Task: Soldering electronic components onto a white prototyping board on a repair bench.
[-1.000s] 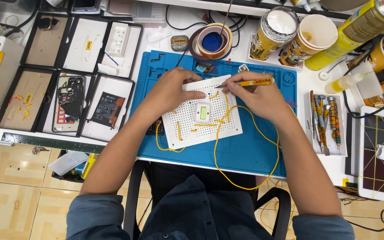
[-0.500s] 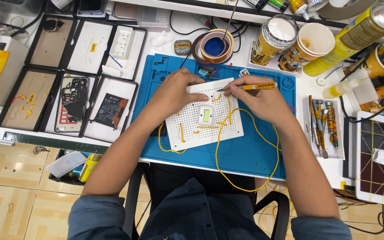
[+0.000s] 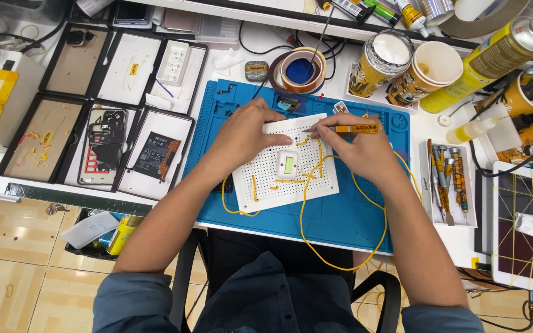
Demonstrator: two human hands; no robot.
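Head view: right fingers (image 3: 331, 128) pinch orange tweezers (image 3: 347, 129); left fingers (image 3: 274, 126) seemingly press perforated board (image 3: 282, 163).

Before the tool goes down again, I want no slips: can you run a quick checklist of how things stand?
1. Left hand rests on the white perforated board: ok.
2. Right hand grips the orange-handled tool: ok.
3. Tool tip over the board's top edge: ok; touching it: cannot tell.
4. Yellow wire loops across the board under the right hand, could snag: not ok.
5. Board lies fully on the blue mat: ok.
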